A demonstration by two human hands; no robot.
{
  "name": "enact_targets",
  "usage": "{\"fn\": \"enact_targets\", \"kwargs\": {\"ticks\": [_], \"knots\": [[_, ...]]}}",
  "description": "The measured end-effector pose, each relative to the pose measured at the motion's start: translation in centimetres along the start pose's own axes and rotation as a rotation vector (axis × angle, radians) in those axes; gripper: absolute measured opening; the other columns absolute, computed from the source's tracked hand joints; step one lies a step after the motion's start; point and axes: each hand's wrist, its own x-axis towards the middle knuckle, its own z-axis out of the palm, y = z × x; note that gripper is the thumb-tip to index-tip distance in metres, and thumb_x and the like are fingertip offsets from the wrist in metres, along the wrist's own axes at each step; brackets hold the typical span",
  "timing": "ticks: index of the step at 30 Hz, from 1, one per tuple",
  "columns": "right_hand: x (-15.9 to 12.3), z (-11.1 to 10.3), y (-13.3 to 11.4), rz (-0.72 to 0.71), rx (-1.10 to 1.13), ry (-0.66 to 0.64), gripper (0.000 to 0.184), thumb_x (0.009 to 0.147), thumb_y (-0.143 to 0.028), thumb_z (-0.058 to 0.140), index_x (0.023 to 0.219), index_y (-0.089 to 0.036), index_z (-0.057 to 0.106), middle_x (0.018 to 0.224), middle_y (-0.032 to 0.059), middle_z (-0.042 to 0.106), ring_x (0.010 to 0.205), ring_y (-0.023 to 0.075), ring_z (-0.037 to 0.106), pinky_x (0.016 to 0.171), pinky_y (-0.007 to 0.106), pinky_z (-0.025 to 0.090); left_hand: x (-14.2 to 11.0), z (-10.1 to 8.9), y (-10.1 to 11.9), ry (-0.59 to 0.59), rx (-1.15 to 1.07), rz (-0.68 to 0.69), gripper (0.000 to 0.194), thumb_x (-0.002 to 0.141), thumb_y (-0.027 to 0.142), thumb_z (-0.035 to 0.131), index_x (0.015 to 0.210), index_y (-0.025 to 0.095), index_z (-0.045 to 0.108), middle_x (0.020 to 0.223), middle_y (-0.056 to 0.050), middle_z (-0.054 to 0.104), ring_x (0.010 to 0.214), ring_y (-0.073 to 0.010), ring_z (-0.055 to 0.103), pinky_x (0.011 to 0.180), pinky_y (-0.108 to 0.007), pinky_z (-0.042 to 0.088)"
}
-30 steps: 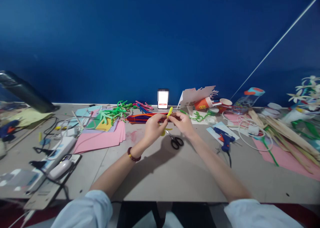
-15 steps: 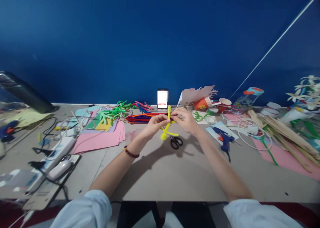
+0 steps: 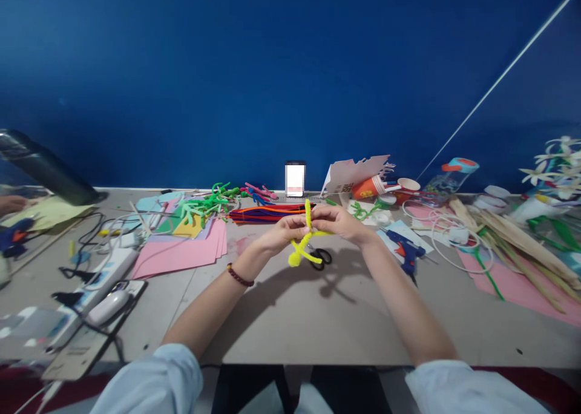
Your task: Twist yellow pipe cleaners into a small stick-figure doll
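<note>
Both hands meet above the middle of the grey table (image 3: 318, 317). My left hand (image 3: 284, 233) and my right hand (image 3: 338, 221) are closed on a yellow pipe cleaner (image 3: 303, 244) that is twisted into a small branched shape. One end sticks up between the fingers and the looped ends hang below them. A beaded bracelet (image 3: 238, 276) sits on my left wrist. Black scissors (image 3: 321, 258) lie on the table just under the hands. A bundle of red, orange and blue pipe cleaners (image 3: 267, 212) lies right behind the hands.
Pink paper sheets (image 3: 181, 250) and green pipe cleaner pieces (image 3: 206, 203) lie at left. A phone (image 3: 295, 179) leans on the blue wall. A blue glue gun (image 3: 406, 250) with its cord, paper cups (image 3: 376, 188) and wooden sticks (image 3: 512, 238) crowd the right. A power strip (image 3: 106, 275) and cables sit left.
The pipe cleaner has been turned and twisted between the fingers, and its hanging looped ends now show below the hands. Both hands rose slightly and shifted a little right.
</note>
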Motion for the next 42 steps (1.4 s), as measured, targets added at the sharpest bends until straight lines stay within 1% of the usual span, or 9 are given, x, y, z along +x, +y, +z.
{"fn": "enact_targets", "kwargs": {"ticks": [4, 8, 15, 20, 23, 27, 33, 38, 42], "knots": [[0.0, -0.1, 0.0, 0.060, 0.074, -0.015, 0.024, 0.076, -0.039, 0.071, 0.088, -0.018, 0.071, 0.085, 0.0018, 0.067, 0.076, 0.0138, 0.060, 0.072, 0.027, 0.047, 0.1, 0.0, -0.1, 0.018, 0.009, -0.025, 0.043, 0.053, 0.046, 0.086, 0.076, 0.013, 0.067, 0.058, 0.004, 0.053, 0.050, -0.0041, 0.040, 0.050, -0.020, 0.027], [0.3, 0.2, 0.4, 0.073, 0.080, 0.097, 0.024, 0.072, -0.037, 0.073, 0.086, -0.018, 0.070, 0.085, 0.0027, 0.069, 0.078, 0.0153, 0.062, 0.075, 0.029, 0.049, 0.6, -0.5, -0.4, 0.135, 0.131, 0.021, 0.041, 0.056, 0.048, 0.083, 0.074, 0.015, 0.068, 0.061, 0.002, 0.057, 0.053, -0.0066, 0.045, 0.052, -0.021, 0.033], [1.1, 1.3, 1.4, 0.078, -0.077, 0.348, 0.019, 0.072, -0.035, 0.068, 0.082, -0.019, 0.067, 0.079, 0.0023, 0.069, 0.070, 0.0149, 0.062, 0.066, 0.029, 0.051, 0.8, -0.8, -0.5, 0.464, 0.819, 0.514, 0.016, 0.073, 0.035, 0.075, 0.073, 0.020, 0.072, 0.084, -0.006, 0.066, 0.083, -0.0195, 0.057, 0.079, -0.035, 0.044], [1.3, 2.1, 1.3, 0.067, 0.023, 0.417, 0.021, 0.071, -0.037, 0.070, 0.081, -0.019, 0.066, 0.076, 0.0018, 0.069, 0.065, 0.0142, 0.064, 0.062, 0.029, 0.053, 0.4, -0.4, -0.6, 0.530, 1.036, 0.604, 0.012, 0.081, 0.031, 0.069, 0.076, 0.021, 0.073, 0.093, -0.007, 0.069, 0.095, -0.0234, 0.056, 0.088, -0.040, 0.040], [1.3, 2.0, 1.2, 0.073, 0.040, 0.389, 0.023, 0.073, -0.039, 0.069, 0.085, -0.020, 0.067, 0.078, 0.0022, 0.069, 0.062, 0.0140, 0.063, 0.061, 0.029, 0.054, 0.6, -0.3, -0.8, 0.511, 0.954, 0.608, 0.013, 0.083, 0.029, 0.066, 0.075, 0.019, 0.070, 0.091, -0.007, 0.068, 0.092, -0.0213, 0.057, 0.086, -0.038, 0.041], [1.3, 1.4, 1.5, -0.007, -0.079, 0.382, 0.022, 0.076, -0.038, 0.067, 0.087, -0.019, 0.070, 0.089, 0.0043, 0.070, 0.075, 0.0162, 0.065, 0.070, 0.031, 0.055, 0.8, -0.1, -1.0, 0.451, 0.767, 0.568, 0.016, 0.084, 0.030, 0.062, 0.073, 0.018, 0.064, 0.088, -0.006, 0.063, 0.089, -0.0195, 0.057, 0.083, -0.034, 0.043], [1.2, 0.7, 1.8, -0.154, -0.228, 0.361, 0.015, 0.080, -0.034, 0.064, 0.084, -0.021, 0.071, 0.091, 0.0043, 0.066, 0.086, 0.0183, 0.064, 0.079, 0.034, 0.053, 0.8, -0.3, -0.9, 0.303, 0.422, 0.396, 0.031, 0.076, 0.046, 0.069, 0.070, 0.017, 0.060, 0.086, -0.004, 0.058, 0.084, -0.0165, 0.054, 0.076, -0.029, 0.044], [1.3, 0.7, 1.7, -0.184, -0.111, 0.313, 0.019, 0.078, -0.040, 0.067, 0.080, -0.022, 0.070, 0.089, 0.0031, 0.065, 0.086, 0.0180, 0.062, 0.079, 0.032, 0.051, 0.7, -0.3, -0.8, 0.089, 0.071, 0.193, 0.038, 0.067, 0.049, 0.077, 0.070, 0.016, 0.059, 0.072, 0.001, 0.054, 0.062, -0.0086, 0.047, 0.061, -0.024, 0.041], [1.1, 1.2, 1.0, -0.106, 0.048, 0.245, 0.025, 0.074, -0.045, 0.070, 0.073, -0.020, 0.067, 0.077, 0.0010, 0.062, 0.069, 0.0145, 0.059, 0.066, 0.029, 0.050, 0.5, -0.2, -0.7, 0.010, -0.033, 0.076, 0.042, 0.061, 0.051, 0.080, 0.073, 0.015, 0.062, 0.074, -0.002, 0.060, 0.064, -0.0102, 0.052, 0.060, -0.024, 0.042]]}}
